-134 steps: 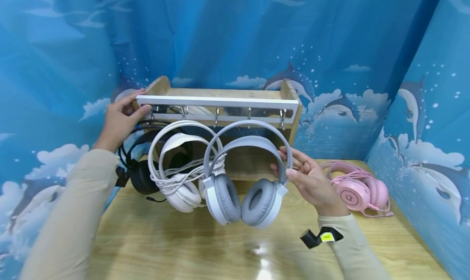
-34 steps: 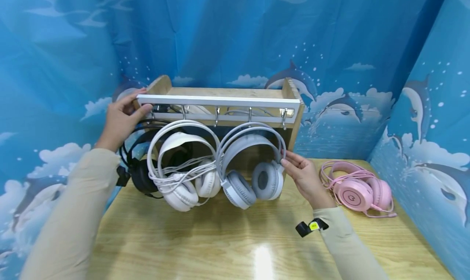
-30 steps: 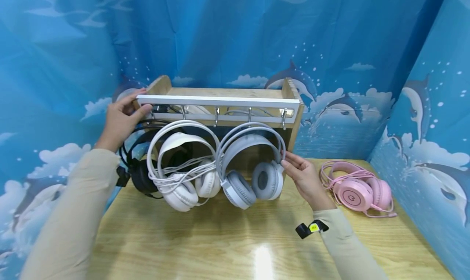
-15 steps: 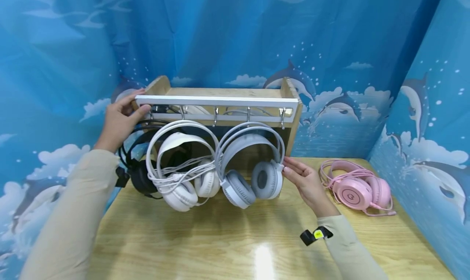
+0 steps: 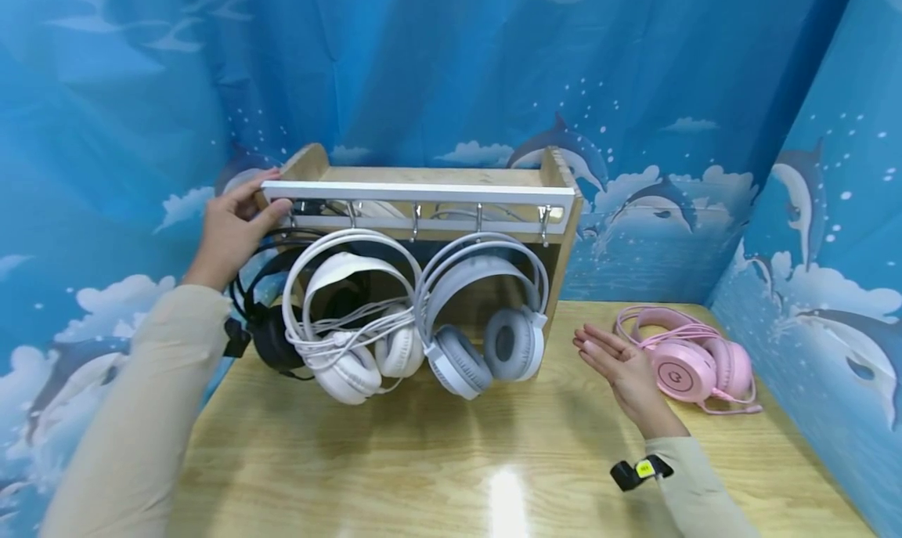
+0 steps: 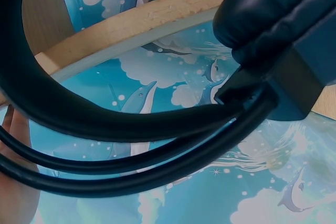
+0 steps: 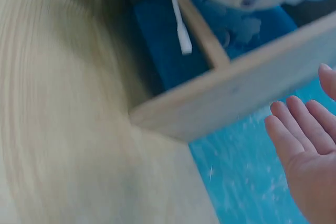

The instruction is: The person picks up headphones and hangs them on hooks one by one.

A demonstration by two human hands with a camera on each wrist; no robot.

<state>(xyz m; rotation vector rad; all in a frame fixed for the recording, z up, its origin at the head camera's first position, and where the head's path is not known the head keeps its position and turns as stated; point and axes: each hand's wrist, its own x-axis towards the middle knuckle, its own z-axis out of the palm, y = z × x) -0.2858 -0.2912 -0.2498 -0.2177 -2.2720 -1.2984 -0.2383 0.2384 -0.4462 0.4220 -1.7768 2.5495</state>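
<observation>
My left hand (image 5: pixel 229 229) grips the left end of a wooden rack (image 5: pixel 430 192), its thumb on the white front rail. Black headphones (image 5: pixel 273 341) hang nearest to that hand; their band crosses the left wrist view. White headphones (image 5: pixel 348 375) with a bundled cable hang beside them. To their right, grey-white headphones (image 5: pixel 517 346) hang under the rail, with no hand on them. My right hand (image 5: pixel 629 377) is in the air right of the rack, fingers extended, holding nothing. Pink headphones (image 5: pixel 680 370) lie on the table just beyond it, their cable looped over them.
The rail has several metal hooks; a middle hook (image 5: pixel 416 221) and the rightmost hook (image 5: pixel 544 225) carry nothing. A wooden table (image 5: pixel 395 475) spreads in front of the rack. Blue dolphin-print curtains (image 5: pixel 437 60) close off the back and sides. A white cable end (image 7: pixel 184 40) dangles by the rack.
The grey-white headphones went from in front of the rack back and up under the rail. My right hand then let go and moved right, toward the pink headphones. The left hand stayed put.
</observation>
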